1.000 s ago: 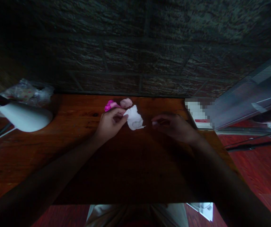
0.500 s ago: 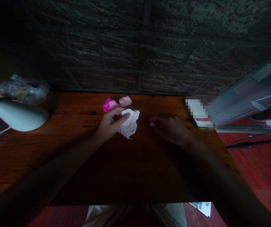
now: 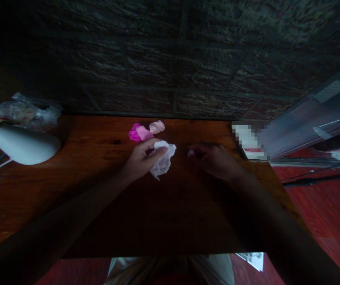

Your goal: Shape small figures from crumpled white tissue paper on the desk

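My left hand (image 3: 142, 158) is closed round a crumpled white lump (image 3: 163, 160), soft like clay or tissue, held just above the wooden table (image 3: 99, 190). Right behind it lie a bright magenta lump (image 3: 134, 133) and a pale pink lump (image 3: 157, 126). My right hand (image 3: 211, 158) rests in shadow a short way to the right of the white lump, fingers curled with the tips pinched together; I cannot make out anything in them.
A white lamp head (image 3: 21, 147) hangs over the table's left side, with a crinkled plastic bag (image 3: 24, 111) behind it. A dark brick wall (image 3: 170, 59) backs the table. A pixelated box (image 3: 248, 140) and a glass panel (image 3: 315, 114) stand at the right.
My left hand has drawn the white lump closer and gathered it more tightly, so it looks smaller and hangs below the fingers. My right hand has shifted slightly left towards it.
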`<state>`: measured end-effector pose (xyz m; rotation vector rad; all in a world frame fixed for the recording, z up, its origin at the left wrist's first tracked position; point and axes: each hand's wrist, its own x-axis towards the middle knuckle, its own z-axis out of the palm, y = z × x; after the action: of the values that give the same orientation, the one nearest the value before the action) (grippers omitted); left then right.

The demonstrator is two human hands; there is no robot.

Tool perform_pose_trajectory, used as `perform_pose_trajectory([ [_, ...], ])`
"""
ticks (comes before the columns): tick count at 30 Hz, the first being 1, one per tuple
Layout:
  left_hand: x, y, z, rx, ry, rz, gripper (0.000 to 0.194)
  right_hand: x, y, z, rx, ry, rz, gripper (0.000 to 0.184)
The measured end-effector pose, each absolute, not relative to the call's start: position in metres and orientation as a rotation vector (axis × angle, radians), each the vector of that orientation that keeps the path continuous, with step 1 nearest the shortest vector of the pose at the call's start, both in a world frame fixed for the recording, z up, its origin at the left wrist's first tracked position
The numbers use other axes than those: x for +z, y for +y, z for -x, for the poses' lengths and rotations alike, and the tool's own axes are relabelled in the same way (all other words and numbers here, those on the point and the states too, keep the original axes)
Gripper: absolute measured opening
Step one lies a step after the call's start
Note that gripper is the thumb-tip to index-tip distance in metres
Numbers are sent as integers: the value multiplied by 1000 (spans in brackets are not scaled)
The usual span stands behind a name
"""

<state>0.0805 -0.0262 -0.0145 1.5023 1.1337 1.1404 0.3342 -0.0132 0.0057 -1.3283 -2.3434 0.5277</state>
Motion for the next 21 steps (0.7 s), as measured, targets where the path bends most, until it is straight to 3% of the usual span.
perform_pose_trajectory([
  [5, -10, -30, -83, 1091, 1170, -1482, 32, 5, -12, -336, 541, -2328, 1282, 28],
  [21, -7, -34, -84, 1042, 1139, -1398, 25, 9, -14, -333, 847, -2320, 1199, 26],
])
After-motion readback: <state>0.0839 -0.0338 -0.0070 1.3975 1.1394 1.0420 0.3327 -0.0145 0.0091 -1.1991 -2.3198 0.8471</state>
